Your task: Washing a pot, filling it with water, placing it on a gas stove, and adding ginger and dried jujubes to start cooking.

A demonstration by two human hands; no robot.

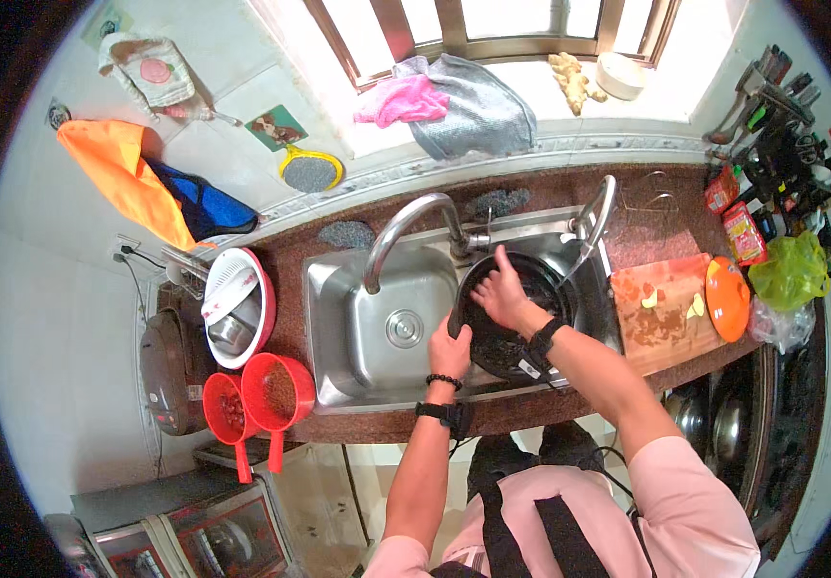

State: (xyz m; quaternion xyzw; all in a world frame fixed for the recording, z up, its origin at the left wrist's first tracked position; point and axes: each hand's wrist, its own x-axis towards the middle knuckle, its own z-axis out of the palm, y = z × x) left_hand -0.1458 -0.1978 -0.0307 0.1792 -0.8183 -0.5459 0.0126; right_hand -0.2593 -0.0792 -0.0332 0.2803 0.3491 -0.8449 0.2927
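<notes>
A round black pan [509, 347] sits over the right basin of the stainless-steel double sink [404, 271]. Its dark handle or rim edge lies in the grip of my left hand [449, 349], at the pan's left side. My right hand [505, 295] is above the pan's inside, thumb raised and fingers apart, and I see nothing held in it. Just right of that hand, a slim faucet [603, 217] points down at the pan, with what looks like a thin stream of water. The larger curved faucet [415, 209] arches over the left basin.
Two red dippers [281, 390] with food inside and a bowl [267, 318] holding a strainer stand left. To the right, a wet cutting board [664, 318] carries pale slices beside an orange lid [727, 300]. Ginger [570, 83] and cloths [477, 108] lie on the windowsill.
</notes>
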